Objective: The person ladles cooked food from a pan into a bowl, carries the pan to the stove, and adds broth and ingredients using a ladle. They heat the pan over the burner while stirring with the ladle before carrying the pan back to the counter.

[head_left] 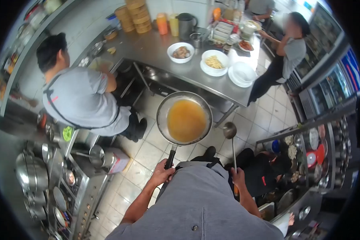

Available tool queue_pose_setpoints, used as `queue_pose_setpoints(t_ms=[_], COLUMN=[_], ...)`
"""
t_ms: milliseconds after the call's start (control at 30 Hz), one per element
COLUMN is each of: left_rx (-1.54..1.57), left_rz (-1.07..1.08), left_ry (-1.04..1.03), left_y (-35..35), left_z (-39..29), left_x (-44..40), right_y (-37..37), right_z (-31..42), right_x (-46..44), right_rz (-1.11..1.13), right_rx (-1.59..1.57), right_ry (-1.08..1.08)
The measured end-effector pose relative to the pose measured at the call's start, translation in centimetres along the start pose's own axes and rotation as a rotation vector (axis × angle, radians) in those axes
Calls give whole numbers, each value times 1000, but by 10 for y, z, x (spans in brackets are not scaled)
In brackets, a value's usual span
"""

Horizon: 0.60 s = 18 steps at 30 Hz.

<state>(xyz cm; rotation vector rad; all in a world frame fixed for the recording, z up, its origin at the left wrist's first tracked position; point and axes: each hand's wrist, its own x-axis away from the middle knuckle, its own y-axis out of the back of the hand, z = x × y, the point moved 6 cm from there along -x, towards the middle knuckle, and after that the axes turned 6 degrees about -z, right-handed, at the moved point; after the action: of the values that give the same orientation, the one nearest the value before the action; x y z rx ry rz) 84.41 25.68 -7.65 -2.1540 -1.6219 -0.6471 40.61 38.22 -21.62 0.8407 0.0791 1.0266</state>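
Note:
My left hand point(163, 174) is wrapped round the black handle of a round metal pan point(161, 126). The pan is level in front of my body, above the tiled floor, with orange-brown liquid point(187, 120) covering its bottom. To the right, my right hand point(238, 179) grips the long handle of a metal ladle point(229, 131), whose bowl points away from me, beside the pan and not touching it. Beyond the pan, a white bowl with pale yellow strips point(215, 62) and a white bowl with brownish pieces point(181, 53) stand on the steel table point(168, 66).
At the left, a person point(80, 98) in grey faces the counter. Another person point(294, 52) stands by the table's right end, and one in dark clothes point(264, 172) is low beside my right arm. A stove point(88, 204) lies lower left; shelves point(330, 160) stand right.

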Motion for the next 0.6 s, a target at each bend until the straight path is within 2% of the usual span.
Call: queue_pose_setpoints(t_ms=[33, 67, 133, 167, 233, 300, 333, 367, 400, 433, 467, 500, 533, 600], left_rx=[0, 5, -2, -10, -2, -15, -8, -49, -78, -95, -111, -66, -29, -39], left_rz=[-8, -17, -11, -24, -35, -53, -48, -60, -80, -94, -114, -105, -96, -123], left_ry=[-4, -15, -37, -42, -66, -89, -105, -115, -107, -110, -98, -64, -79, -70], left_y=[3, 4, 4, 7, 8, 9, 10, 12, 12, 14, 19, 13, 8, 6], left_z=[-1, -4, -11, -10, -16, -16, -16, -19, -18, -17, -9, -20, -44, -52], left_x=[-1, -6, -11, -11, -13, -19, -23, -29, -31, -36, -38, -27, -24, -23], right_y=[15, 16, 16, 19, 18, 39, 41, 38, 43, 56, 64, 73, 75, 81], right_z=[22, 14, 4, 2, 8, 88, 113, 102, 111, 135, 158, 181, 210, 245], right_x=[24, 22, 28, 21, -27, -33, -28, -53, -62, -64, -54, -44, -40, -36], right_rz=[-1, -32, 68, 79, -69, -125, -19, -260, -166, -131, -11, 102, 244, 341], right_rx=[-150, -167, -431, -397, -229, -196, -355, -93, -124, -153, -278, -398, -615, -571], right_ry=[-67, -64, -295, -344, 127, 236, -76, 274, 178, 311, 266, 206, -4, 15])
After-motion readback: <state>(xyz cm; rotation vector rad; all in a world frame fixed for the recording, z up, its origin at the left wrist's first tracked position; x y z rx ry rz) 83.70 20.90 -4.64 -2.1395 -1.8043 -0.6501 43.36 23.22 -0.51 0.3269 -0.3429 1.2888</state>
